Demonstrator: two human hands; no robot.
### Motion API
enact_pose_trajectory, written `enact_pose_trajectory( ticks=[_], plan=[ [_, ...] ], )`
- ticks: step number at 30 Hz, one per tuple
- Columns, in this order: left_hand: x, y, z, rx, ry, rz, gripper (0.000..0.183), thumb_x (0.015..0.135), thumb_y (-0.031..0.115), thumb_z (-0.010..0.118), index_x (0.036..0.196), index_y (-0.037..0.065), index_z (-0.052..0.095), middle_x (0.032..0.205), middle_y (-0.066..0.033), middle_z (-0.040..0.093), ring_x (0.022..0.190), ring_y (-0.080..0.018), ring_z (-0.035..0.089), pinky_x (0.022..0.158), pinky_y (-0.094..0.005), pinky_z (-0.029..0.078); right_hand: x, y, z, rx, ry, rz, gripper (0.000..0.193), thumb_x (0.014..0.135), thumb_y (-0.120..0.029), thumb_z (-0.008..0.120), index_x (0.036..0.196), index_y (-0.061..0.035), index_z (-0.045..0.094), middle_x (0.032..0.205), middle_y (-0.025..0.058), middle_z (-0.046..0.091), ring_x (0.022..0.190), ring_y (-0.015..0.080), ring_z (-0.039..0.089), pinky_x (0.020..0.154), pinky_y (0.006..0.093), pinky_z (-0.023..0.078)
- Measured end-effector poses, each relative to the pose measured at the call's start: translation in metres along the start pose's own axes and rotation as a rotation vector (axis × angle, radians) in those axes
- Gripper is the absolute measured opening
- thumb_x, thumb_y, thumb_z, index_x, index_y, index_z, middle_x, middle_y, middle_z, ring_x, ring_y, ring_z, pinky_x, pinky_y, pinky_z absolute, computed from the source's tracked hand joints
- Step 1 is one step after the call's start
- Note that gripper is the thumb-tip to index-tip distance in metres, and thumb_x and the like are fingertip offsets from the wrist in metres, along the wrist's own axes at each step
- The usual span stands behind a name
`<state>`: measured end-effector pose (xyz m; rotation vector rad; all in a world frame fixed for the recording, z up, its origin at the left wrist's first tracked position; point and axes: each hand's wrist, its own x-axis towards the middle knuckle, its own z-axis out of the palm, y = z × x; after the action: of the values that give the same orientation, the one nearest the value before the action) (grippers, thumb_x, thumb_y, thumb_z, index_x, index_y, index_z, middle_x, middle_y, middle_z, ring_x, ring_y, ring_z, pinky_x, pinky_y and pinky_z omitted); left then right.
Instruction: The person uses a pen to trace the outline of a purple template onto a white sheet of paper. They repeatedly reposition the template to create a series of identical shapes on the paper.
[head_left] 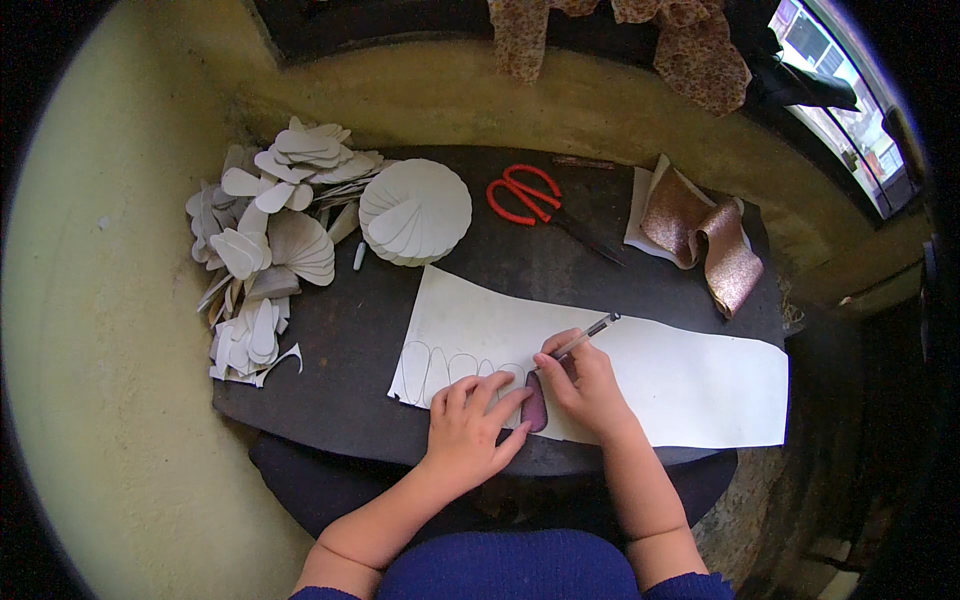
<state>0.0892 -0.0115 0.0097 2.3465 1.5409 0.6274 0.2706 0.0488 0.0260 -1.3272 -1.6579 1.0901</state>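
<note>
A large white sheet (690, 375) lies across the front of the dark table, with a row of rounded loops drawn in pen on its left part. My right hand (588, 388) is closed around a clear pen with a dark cap end (585, 336); its tip, hidden by the fingers, is near the top of a small purple-brown oval template (535, 405). My left hand (472, 425) lies on the sheet with fingers spread. Its thumb and index fingertips touch the template's left edge, and it covers some of the drawn loops.
Scissors with red-wrapped handles (525, 195) lie at the back centre. Heaped white oval cutouts (255, 250) fill the left side, beside a fanned round stack (415, 213) and a small white stick (359, 256). Glittery rose-gold material (675, 225) rests at the back right, against the wall (590, 110).
</note>
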Motion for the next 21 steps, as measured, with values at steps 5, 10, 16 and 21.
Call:
enact_pose_trajectory(
  ticks=[5, 10, 16, 21],
  plan=[
    [0.0002, -0.0002, -0.0004, -0.004, 0.001, 0.004, 0.040, 0.083, 0.035, 0.068, 0.121, 0.023, 0.063, 0.131, -0.0008, 0.052, 0.116, -0.0270, 0.044, 0.098, -0.0439, 0.032, 0.0000, -0.0018, -0.0005, -0.019, 0.007, -0.002, 0.012, 0.092, -0.009, 0.065, 0.095, 0.0014, 0.060, 0.085, 0.0107, 0.064, 0.070, 0.0158, 0.062, 0.064, 0.0277, 0.049],
    [0.0009, 0.0003, -0.0014, -0.012, -0.010, 0.000, 0.040, 0.083, 0.035, 0.067, 0.122, 0.023, 0.063, 0.131, -0.0013, 0.052, 0.116, -0.0271, 0.044, 0.098, -0.0440, 0.032, 0.0001, 0.0023, 0.0003, -0.029, 0.006, -0.019, 0.011, 0.093, -0.008, 0.064, 0.095, 0.0014, 0.059, 0.087, 0.0114, 0.064, 0.071, 0.0172, 0.062, 0.065, 0.0289, 0.049],
    [0.0002, -0.0006, -0.0008, -0.016, -0.020, -0.001, 0.041, 0.084, 0.035, 0.067, 0.123, 0.022, 0.063, 0.131, -0.0016, 0.052, 0.117, -0.0272, 0.044, 0.099, -0.0439, 0.031, 0.0006, 0.0067, 0.0014, -0.065, -0.008, -0.088, 0.011, 0.092, -0.007, 0.064, 0.096, 0.0018, 0.059, 0.086, 0.0125, 0.063, 0.071, 0.0192, 0.063, 0.066, 0.0303, 0.050],
    [0.0008, 0.0006, -0.0026, -0.020, -0.024, -0.008, 0.040, 0.085, 0.035, 0.066, 0.122, 0.022, 0.063, 0.131, -0.0015, 0.052, 0.118, -0.0271, 0.043, 0.099, -0.0440, 0.031, -0.0001, 0.0044, 0.0006, -0.083, 0.014, -0.087, 0.010, 0.092, -0.006, 0.064, 0.095, 0.0017, 0.059, 0.086, 0.0126, 0.064, 0.071, 0.0196, 0.064, 0.065, 0.0304, 0.049]
  ],
)
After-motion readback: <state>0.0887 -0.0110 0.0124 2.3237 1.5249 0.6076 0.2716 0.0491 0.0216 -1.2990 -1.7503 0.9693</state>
